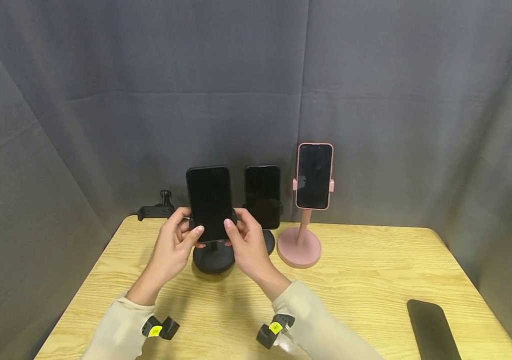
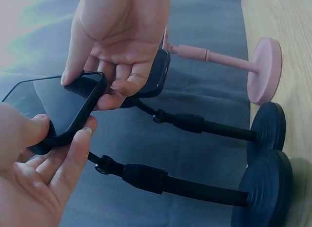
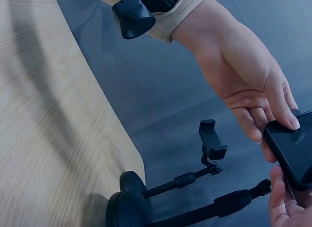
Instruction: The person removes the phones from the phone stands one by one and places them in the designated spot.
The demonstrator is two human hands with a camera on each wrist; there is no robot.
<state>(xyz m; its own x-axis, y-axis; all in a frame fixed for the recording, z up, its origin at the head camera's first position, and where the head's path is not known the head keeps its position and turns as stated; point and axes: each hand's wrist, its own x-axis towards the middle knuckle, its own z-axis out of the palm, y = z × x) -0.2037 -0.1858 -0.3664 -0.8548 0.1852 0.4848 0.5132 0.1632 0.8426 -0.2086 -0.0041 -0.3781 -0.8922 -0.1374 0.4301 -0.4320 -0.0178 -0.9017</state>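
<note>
A black smartphone (image 1: 211, 200) stands upright, screen toward me, at the head of a black phone stand with a round base (image 1: 213, 260). My left hand (image 1: 171, 250) grips its lower left side, thumb on the front edge and fingers curled behind. On the lower right side my right hand (image 1: 250, 247) holds it likewise, thumb tip on the screen's edge. The left wrist view shows the phone's thick dark rim (image 2: 80, 117) between both hands. Below it runs the stand's jointed pole (image 2: 146, 178). The stand's clamp is mostly hidden behind the fingers and phone.
Just behind, a second black phone (image 1: 263, 192) sits on a black stand. To its right, a pink-cased phone (image 1: 314, 175) is clamped on a pink stand (image 1: 300, 247). A bare black holder (image 1: 154, 212) stands at left. Another dark phone (image 1: 433, 330) lies front right.
</note>
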